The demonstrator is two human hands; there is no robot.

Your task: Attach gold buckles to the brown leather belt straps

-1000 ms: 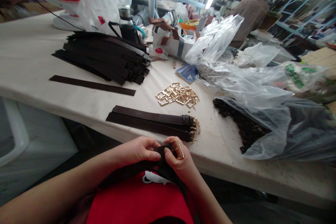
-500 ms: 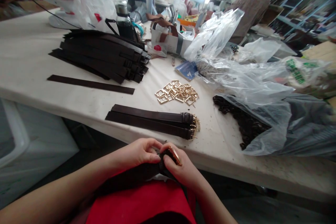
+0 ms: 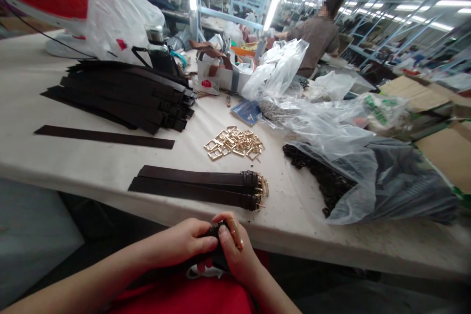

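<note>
My left hand (image 3: 196, 240) is closed on a dark belt strap (image 3: 213, 232), thumb on top, in front of the table edge. Close beside it, my right hand (image 3: 235, 250) grips the strap's end, where a gold buckle (image 3: 234, 233) shows between thumb and forefinger. The strap's other end is hidden by my left arm. On the table just beyond lies a stack of dark straps with buckles (image 3: 198, 186), their gold ends pointing right. Behind that is a heap of loose gold buckles (image 3: 237, 142). One single dark strap (image 3: 105, 138) lies flat to the left.
A large pile of dark straps (image 3: 121, 95) occupies the back left, near a flask (image 3: 156, 51). Clear plastic bags (image 3: 312, 122) cover the right side, one holding small dark pieces (image 3: 324, 176). A person (image 3: 316, 34) is in the background.
The camera view has tilted upward and shifted. My left fingers have moved from a pinch at the strap's end to a fuller grip along it; the right hand still holds the buckle end.
</note>
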